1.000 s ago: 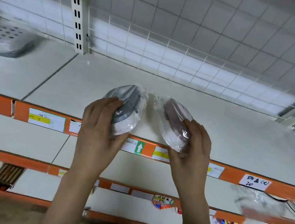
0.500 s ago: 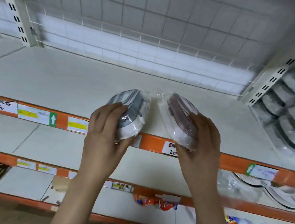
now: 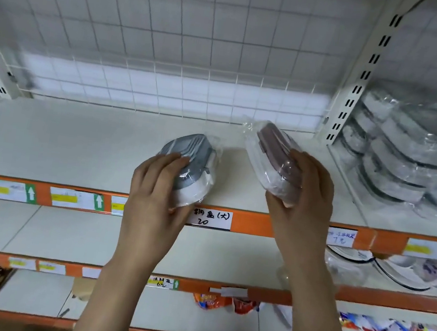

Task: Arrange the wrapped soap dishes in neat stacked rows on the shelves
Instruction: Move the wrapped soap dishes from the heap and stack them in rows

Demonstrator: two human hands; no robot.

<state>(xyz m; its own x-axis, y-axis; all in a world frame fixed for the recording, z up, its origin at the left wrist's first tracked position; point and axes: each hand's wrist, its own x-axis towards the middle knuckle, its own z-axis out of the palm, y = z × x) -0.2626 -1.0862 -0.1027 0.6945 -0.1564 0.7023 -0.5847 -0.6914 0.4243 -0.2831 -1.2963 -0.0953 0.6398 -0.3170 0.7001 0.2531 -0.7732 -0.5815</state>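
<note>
Here left hand and right hand each grip a tilted dish.

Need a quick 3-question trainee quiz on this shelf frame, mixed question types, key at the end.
1. True or false: the left hand holds the grey-lidded soap dish.
2. Multiple choice: the stacked wrapped dishes sit A) on the right of the top shelf, B) on its left, C) on the bottom shelf.
3. Fill in: the right hand holds a wrapped dish with a ____ lid.

Key: 1 true; 2 A; 3 brownish-pink.
</note>
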